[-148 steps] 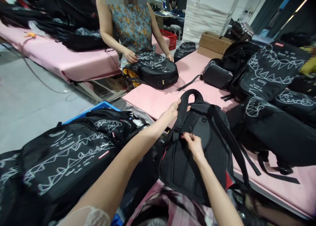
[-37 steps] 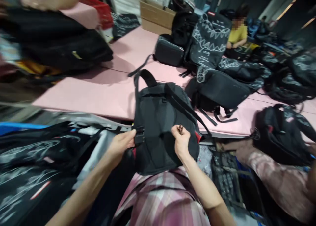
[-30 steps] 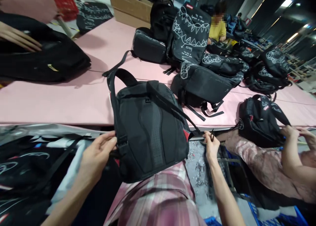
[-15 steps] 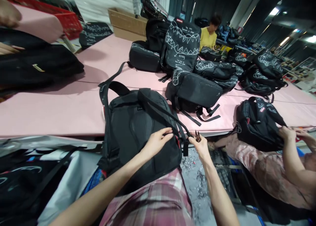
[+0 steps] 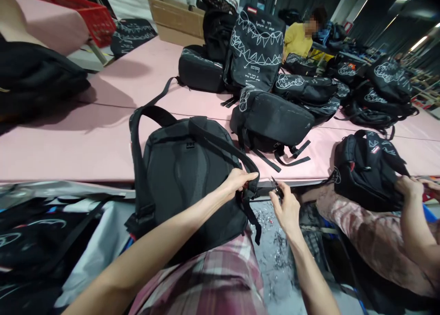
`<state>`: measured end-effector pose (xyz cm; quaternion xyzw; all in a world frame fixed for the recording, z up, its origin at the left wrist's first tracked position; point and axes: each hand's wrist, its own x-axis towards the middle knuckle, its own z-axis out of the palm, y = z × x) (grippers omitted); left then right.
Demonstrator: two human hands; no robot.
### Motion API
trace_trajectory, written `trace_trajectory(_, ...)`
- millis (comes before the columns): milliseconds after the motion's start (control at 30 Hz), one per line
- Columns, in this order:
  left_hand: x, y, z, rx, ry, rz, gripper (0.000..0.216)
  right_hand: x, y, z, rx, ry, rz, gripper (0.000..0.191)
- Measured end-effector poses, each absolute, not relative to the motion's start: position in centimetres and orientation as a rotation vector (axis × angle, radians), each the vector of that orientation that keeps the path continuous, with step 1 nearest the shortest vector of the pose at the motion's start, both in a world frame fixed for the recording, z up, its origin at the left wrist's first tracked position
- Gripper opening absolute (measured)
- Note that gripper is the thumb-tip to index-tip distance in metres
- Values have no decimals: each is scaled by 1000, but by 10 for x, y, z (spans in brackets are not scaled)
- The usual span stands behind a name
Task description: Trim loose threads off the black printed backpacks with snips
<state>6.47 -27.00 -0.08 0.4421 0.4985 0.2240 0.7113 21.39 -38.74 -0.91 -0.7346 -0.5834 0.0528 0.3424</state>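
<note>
A black backpack (image 5: 185, 173) rests back panel up on my lap and against the edge of the pink table (image 5: 85, 145). My left hand (image 5: 239, 182) pinches its right shoulder strap near the lower buckle. My right hand (image 5: 287, 207) hovers just right of the strap, fingers closed on a small dark pair of snips (image 5: 277, 188). The strap's loose end hangs down between both hands.
Several black backpacks with white scribble prints (image 5: 271, 118) lie across the table. At the right, another person's hands (image 5: 409, 186) hold a black bag (image 5: 367, 168). A seated person in yellow (image 5: 302, 37) is at the back. Cardboard box (image 5: 175, 17), red crate (image 5: 92, 17), more bags at left.
My left hand crossed from the backpack's left strap to its right strap and now pinches it. My right hand with the snips drew slightly away to the right. The view shifted a little.
</note>
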Motion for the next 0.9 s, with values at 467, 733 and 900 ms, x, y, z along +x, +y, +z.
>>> trace_trajectory(467, 71, -278, 4, 973, 1177, 532, 36, 206, -381, 10, -1665, -2060, -522, 9)
trace_trajectory(733, 70, -279, 3, 1022, 1159, 549, 37, 205, -384, 13, -1663, -2067, -496, 12)
trace_trajectory(900, 49, -291, 9, 1255, 910, 646, 38, 209, -388, 9, -1576, -1832, -77, 9)
